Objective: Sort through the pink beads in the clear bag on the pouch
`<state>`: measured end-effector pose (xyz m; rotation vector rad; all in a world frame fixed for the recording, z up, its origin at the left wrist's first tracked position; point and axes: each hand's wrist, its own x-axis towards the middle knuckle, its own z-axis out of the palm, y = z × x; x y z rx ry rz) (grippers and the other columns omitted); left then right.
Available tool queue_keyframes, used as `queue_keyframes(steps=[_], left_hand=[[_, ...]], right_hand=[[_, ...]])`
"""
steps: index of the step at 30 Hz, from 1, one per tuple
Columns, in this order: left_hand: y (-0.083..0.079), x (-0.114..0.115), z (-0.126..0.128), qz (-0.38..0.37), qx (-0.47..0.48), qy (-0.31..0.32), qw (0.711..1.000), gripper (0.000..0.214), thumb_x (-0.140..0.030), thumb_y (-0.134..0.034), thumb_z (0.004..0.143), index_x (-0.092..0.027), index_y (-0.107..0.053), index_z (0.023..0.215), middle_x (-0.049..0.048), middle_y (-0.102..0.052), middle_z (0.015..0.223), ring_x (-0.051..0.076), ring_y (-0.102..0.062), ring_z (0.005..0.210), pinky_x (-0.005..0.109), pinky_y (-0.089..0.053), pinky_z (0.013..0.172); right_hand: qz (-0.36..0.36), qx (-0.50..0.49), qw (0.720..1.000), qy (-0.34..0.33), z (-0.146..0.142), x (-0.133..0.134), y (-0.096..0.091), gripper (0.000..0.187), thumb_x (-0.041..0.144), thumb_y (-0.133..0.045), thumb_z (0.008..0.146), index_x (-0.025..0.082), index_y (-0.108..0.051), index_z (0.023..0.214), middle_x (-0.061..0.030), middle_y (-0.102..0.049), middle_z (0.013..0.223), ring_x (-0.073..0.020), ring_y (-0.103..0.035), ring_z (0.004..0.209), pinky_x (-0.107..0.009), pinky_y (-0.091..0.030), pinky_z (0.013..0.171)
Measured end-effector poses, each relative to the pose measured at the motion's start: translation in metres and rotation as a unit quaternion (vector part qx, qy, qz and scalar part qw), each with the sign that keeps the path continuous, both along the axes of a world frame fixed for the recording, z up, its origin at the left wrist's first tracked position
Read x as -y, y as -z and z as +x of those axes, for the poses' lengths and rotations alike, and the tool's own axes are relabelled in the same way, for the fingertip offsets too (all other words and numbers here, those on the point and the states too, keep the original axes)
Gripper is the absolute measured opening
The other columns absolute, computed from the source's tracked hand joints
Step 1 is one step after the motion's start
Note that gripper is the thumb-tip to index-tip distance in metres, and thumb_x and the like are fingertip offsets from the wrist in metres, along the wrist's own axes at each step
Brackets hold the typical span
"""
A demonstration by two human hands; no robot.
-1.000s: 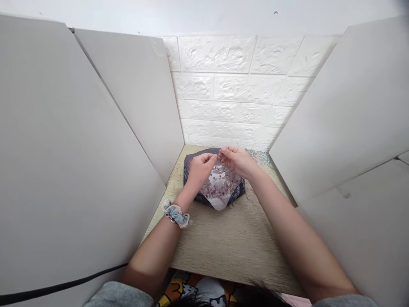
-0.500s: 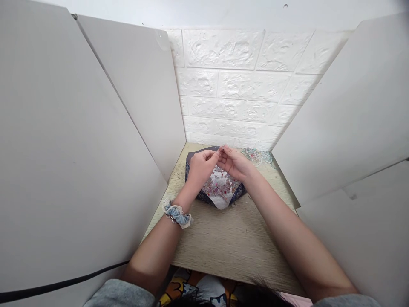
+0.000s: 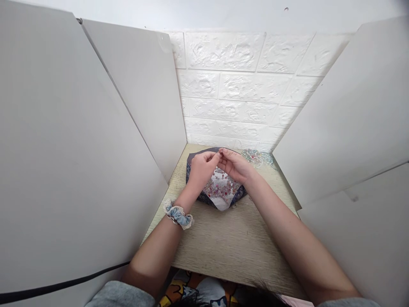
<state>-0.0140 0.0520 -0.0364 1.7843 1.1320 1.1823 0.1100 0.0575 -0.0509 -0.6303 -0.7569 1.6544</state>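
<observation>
We see both hands raised over the tray (image 3: 238, 195), a dark patterned dish with a white inside, lying on the far half of the wooden table (image 3: 223, 243). The tray holds a loose heap of small beads (image 3: 220, 186), pink, red and clear.

Left hand (image 3: 200, 170): fingers curled, thumb and forefinger pressed together at the tips. Whatever sits between them is too small to make out. Right hand (image 3: 235, 164): the same pinch, fingertips meeting those of the left just above the far part of the tray. We cannot tell whether a bead or a thread is held at that point.

A blue and white scrunchie (image 3: 178, 214) circles the left wrist. Both forearms run from the near table edge up to the tray.

Behind the right hand, near the back corner, lies a second pale, greenish heap of beads (image 3: 257, 156), apart from the tray. White panels (image 3: 79, 149) stand to either side of the table, and a white brick wall (image 3: 236, 89) closes the back. A black cable (image 3: 64, 285) crosses the lower left panel.
</observation>
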Motion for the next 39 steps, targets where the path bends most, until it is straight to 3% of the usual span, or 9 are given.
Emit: queue_keyframes(steps=[12,22,39], left_hand=[[-0.0039,0.0000,-0.0014,-0.033,0.067,0.037,0.997,0.030,-0.035,-0.046,0.073,-0.013,-0.065,0.079,0.0040,-0.065,0.081,0.014,-0.056,0.076,0.024,-0.042,0.068],[-0.0049,0.0028,-0.0004,-0.021,0.004,-0.038,0.999,0.023,-0.032,-0.046,0.069,-0.013,-0.056,0.058,-0.0022,-0.052,0.055,0.007,-0.041,0.051,0.018,-0.032,0.047],[-0.0026,0.0019,-0.0009,-0.005,-0.016,-0.049,0.999,0.026,-0.034,-0.045,0.069,-0.014,-0.055,0.058,-0.0018,-0.051,0.054,0.007,-0.041,0.051,0.019,-0.031,0.049]], right_hand=[[0.023,0.032,0.999,0.008,-0.0002,0.0008,-0.0027,0.009,0.021,-0.063,0.066,0.014,-0.059,0.072,-0.0006,-0.060,0.072,-0.0074,-0.056,0.071,-0.021,-0.047,0.074],[0.028,0.053,0.998,0.000,0.0029,0.0004,0.0002,0.011,0.021,-0.061,0.068,0.014,-0.058,0.077,0.0003,-0.058,0.069,-0.0066,-0.055,0.064,-0.022,-0.048,0.070],[0.031,0.062,0.998,0.002,0.0023,0.0006,0.0008,0.011,0.021,-0.062,0.067,0.015,-0.057,0.075,0.0008,-0.057,0.068,-0.0063,-0.054,0.064,-0.022,-0.047,0.071]])
